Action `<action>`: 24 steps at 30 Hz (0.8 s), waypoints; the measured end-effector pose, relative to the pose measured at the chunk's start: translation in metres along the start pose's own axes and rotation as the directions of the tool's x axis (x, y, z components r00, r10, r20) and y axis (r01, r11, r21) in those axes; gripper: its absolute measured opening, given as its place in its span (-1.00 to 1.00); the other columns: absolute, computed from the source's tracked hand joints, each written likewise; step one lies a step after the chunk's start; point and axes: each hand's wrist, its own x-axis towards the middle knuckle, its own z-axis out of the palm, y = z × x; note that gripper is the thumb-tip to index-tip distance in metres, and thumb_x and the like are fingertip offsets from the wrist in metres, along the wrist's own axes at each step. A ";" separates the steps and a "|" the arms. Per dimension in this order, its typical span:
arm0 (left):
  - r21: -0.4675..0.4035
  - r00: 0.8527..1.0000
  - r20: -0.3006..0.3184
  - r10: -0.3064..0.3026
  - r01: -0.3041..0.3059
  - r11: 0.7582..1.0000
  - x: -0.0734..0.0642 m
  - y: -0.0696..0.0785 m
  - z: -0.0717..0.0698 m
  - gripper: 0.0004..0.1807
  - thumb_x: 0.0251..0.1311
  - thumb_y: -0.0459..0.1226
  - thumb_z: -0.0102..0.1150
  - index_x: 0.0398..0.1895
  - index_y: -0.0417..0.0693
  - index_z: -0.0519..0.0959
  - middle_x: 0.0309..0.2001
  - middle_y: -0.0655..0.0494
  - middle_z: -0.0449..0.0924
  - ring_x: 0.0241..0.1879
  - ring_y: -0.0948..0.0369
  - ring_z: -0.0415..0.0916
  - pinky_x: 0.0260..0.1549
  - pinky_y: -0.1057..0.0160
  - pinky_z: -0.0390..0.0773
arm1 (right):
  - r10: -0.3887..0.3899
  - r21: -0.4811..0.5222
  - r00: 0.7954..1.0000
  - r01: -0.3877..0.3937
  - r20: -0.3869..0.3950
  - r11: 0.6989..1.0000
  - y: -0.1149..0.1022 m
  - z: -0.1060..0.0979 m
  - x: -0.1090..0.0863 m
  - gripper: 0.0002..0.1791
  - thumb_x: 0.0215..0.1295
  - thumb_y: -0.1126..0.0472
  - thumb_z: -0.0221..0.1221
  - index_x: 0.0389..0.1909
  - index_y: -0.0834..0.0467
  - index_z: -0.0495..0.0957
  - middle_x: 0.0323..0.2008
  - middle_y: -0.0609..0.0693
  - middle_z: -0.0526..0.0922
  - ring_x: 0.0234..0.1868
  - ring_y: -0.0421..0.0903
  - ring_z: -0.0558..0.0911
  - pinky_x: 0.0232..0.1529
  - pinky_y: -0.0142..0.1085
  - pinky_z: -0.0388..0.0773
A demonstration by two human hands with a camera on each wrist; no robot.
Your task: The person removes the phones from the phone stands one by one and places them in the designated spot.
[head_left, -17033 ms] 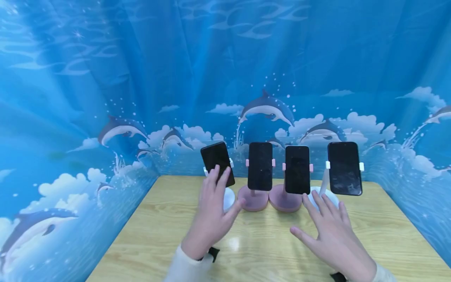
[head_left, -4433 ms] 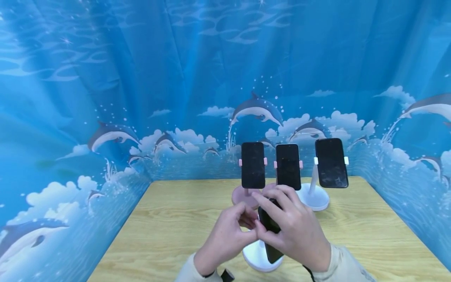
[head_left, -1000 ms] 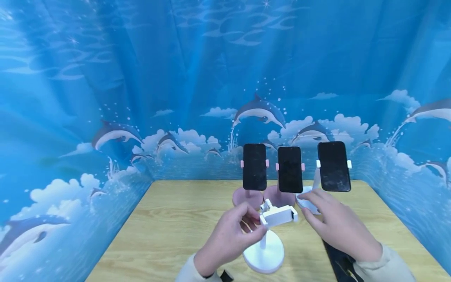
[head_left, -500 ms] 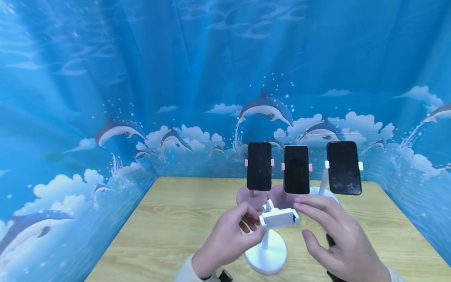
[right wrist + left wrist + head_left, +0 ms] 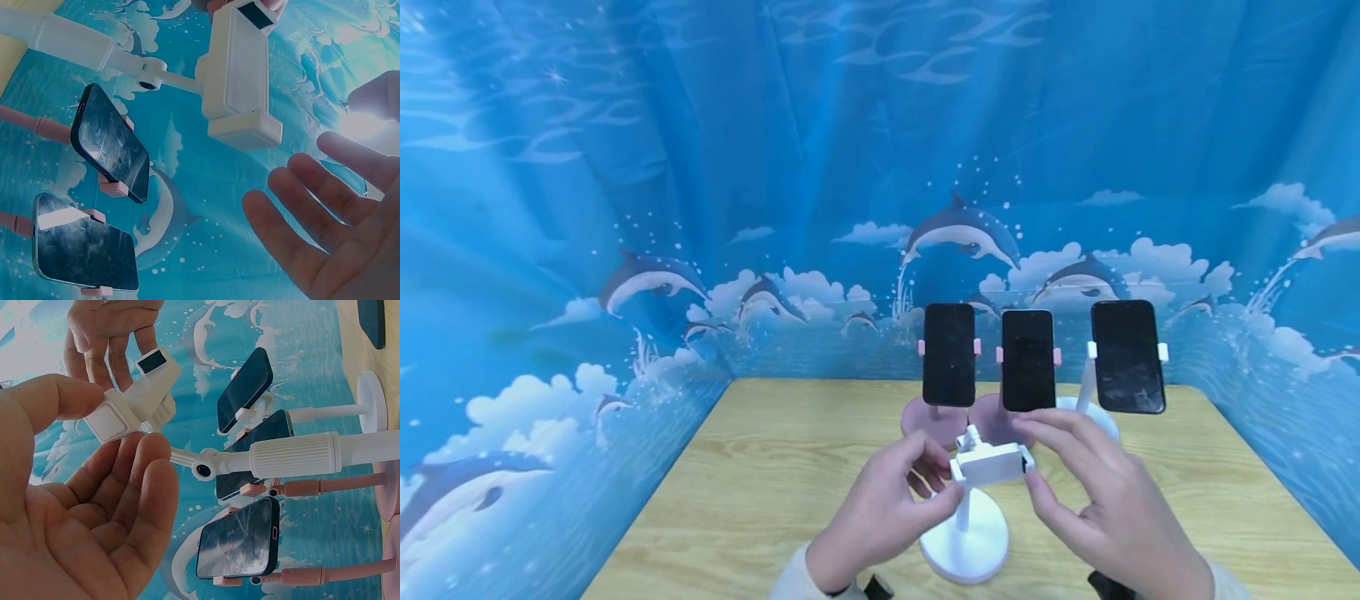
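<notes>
In the head view a white phone stand has its wide clamp (image 5: 992, 463) tipped upward, with no phone in it, over a round base (image 5: 966, 546). My left hand (image 5: 887, 504) pinches the clamp's left end between thumb and fingers. Close by the clamp's right end is my right hand (image 5: 1112, 500), its thumb tip near that end and its fingers extended. The right wrist view shows a gap between those fingers (image 5: 306, 206) and the clamp (image 5: 240, 69). In the left wrist view a dark phone (image 5: 372, 322) lies on the table.
Behind the hands stand three phones in stands: a left phone (image 5: 949, 354) and a middle phone (image 5: 1028, 360) in pink clamps, and a right phone (image 5: 1127, 357) in a white clamp. A blue dolphin-print curtain (image 5: 820, 208) encloses the wooden table (image 5: 760, 467).
The white stand came forward from the back row's left end, and its phone was taken out and laid down. My right hand has since moved to the clamp's right end; my left keeps its pinch.
</notes>
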 end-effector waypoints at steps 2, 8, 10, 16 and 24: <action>-0.001 1.000 0.005 -0.005 0.005 1.000 0.000 0.000 0.000 -0.83 0.26 -0.26 0.38 -0.18 0.06 0.56 -0.25 0.28 0.62 -0.30 0.39 0.60 -0.27 0.34 0.67 | -0.008 0.006 1.000 0.008 0.002 1.000 0.000 0.001 0.000 -0.30 0.06 0.33 0.40 0.30 -0.04 0.56 0.21 -0.13 0.59 0.03 -0.20 0.62 0.09 -0.61 0.46; -0.014 1.000 0.026 -0.016 0.016 1.000 0.000 0.001 0.000 -0.82 0.28 -0.25 0.37 -0.16 0.05 0.54 -0.23 0.27 0.61 -0.29 0.39 0.61 -0.25 0.34 0.68 | 0.007 0.010 1.000 -0.007 -0.004 1.000 0.001 0.004 0.000 -0.32 0.06 0.32 0.40 0.28 -0.03 0.57 0.21 -0.11 0.59 0.10 -0.17 0.58 0.19 -0.64 0.36; -0.021 0.999 0.031 -0.021 0.021 1.000 0.000 0.001 0.000 -0.81 0.29 -0.24 0.36 -0.13 0.05 0.54 -0.23 0.27 0.62 -0.28 0.39 0.62 -0.25 0.34 0.68 | 0.027 0.009 1.000 -0.027 -0.007 1.000 0.002 0.004 -0.001 -0.34 0.07 0.32 0.40 0.27 -0.03 0.58 0.20 -0.12 0.59 0.11 -0.16 0.57 0.21 -0.65 0.33; -0.025 0.999 0.043 -0.034 0.035 0.999 0.001 0.003 -0.001 -0.78 0.31 -0.22 0.35 -0.04 0.04 0.57 -0.24 0.29 0.63 -0.27 0.39 0.62 -0.25 0.35 0.67 | 0.060 0.014 0.998 -0.060 -0.026 0.998 0.001 0.004 -0.001 -0.34 0.06 0.35 0.40 0.25 0.00 0.59 0.18 -0.10 0.59 0.09 -0.15 0.57 0.19 -0.65 0.32; -0.019 0.998 0.048 -0.037 0.038 0.999 0.000 0.003 -0.001 -0.79 0.31 -0.21 0.35 -0.05 0.02 0.59 -0.25 0.30 0.62 -0.28 0.40 0.62 -0.27 0.36 0.67 | 0.076 -0.001 0.997 -0.076 -0.018 0.997 0.002 0.004 -0.001 -0.32 0.06 0.35 0.42 0.27 -0.06 0.58 0.16 -0.15 0.60 0.07 -0.20 0.58 0.16 -0.66 0.35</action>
